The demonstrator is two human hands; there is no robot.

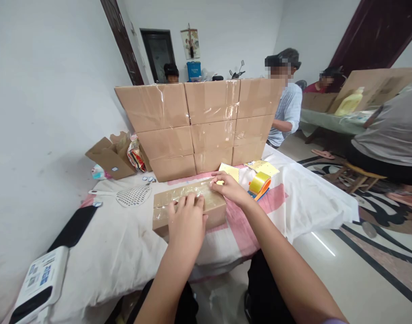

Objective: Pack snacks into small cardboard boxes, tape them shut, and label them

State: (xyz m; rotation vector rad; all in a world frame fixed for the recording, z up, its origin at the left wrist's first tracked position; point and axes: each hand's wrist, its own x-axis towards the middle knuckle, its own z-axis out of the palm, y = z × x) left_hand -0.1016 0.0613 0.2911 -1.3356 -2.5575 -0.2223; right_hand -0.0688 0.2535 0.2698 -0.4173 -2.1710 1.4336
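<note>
A small closed cardboard box (188,220) lies on the cloth in front of me, with shiny clear tape (206,196) across its top. Resting on the near left part of the box is my left hand (187,216), fingers bent and apart on its top. My right hand (224,185) is at the box's far right edge, thumb and forefinger pinched together close to the tape. Whatever lies between those fingertips is too small to make out. Right of the box stands an orange tape dispenser (259,194) with a yellow tape roll (260,182).
A wall of stacked cardboard boxes (210,139) rises behind. Yellow sheets (264,168) lie before it. To the left are a white strainer (133,196), an opened carton (113,157) and a white device (40,279). Several other people are beyond the table and at right.
</note>
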